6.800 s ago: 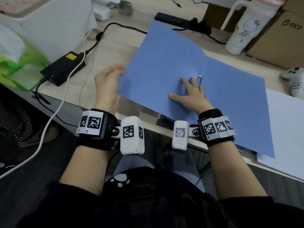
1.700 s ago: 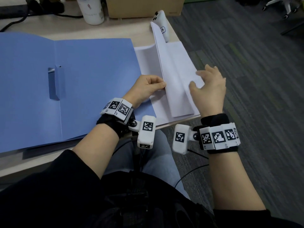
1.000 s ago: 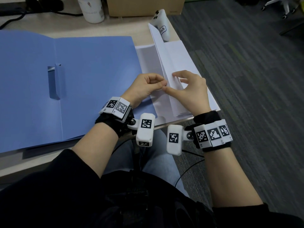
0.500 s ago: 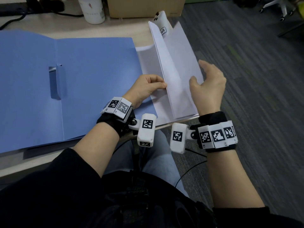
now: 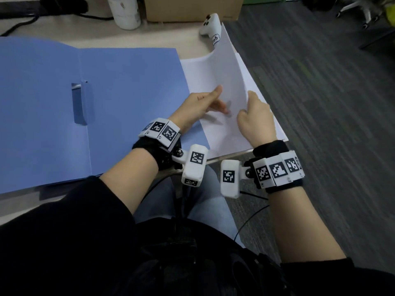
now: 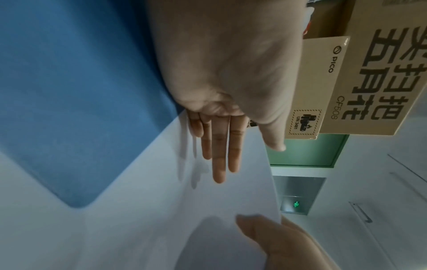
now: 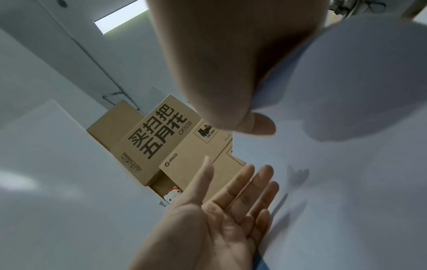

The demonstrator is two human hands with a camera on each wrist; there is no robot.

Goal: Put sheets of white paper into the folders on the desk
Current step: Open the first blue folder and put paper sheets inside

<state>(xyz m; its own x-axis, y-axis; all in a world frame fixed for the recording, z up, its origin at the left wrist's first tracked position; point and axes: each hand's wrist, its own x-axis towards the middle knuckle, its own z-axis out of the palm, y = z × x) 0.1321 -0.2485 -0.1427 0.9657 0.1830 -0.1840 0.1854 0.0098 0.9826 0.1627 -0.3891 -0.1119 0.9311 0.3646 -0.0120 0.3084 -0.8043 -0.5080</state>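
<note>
Nearest the camera, the person's two forearms are reaching out over the front edge of the desk [image 5: 149, 37], each wrist wearing a black strap with a white marker-covered camera block. The right hand [image 5: 255, 120] is gripping the lifted sheet of white paper [image 5: 226, 82] at its right edge — the thumb is lying on the near face, while the fingers are wrapping behind it and are hidden in the head view. The left hand [image 5: 197, 105] is lying just beside it with fingers straight and close together, thumb raised; the fingers are sliding flat under the raised sheet and holding nothing, as the left wrist view is showing with the fingers [image 6: 219, 155] stretched out against white paper. The sheet is standing tilted up off the paper stack [image 5: 263, 103], which is lying at the desk's right front corner. Touching the stack on its left, the blue folder [image 5: 85, 107] is lying open and flat, a clip strip showing near its middle fold. Further back a white game controller [image 5: 210, 23] is sitting just behind the raised sheet, and beyond it a white bottle [image 5: 126, 11] and a cardboard box [image 5: 192, 7] are standing along the far side
</note>
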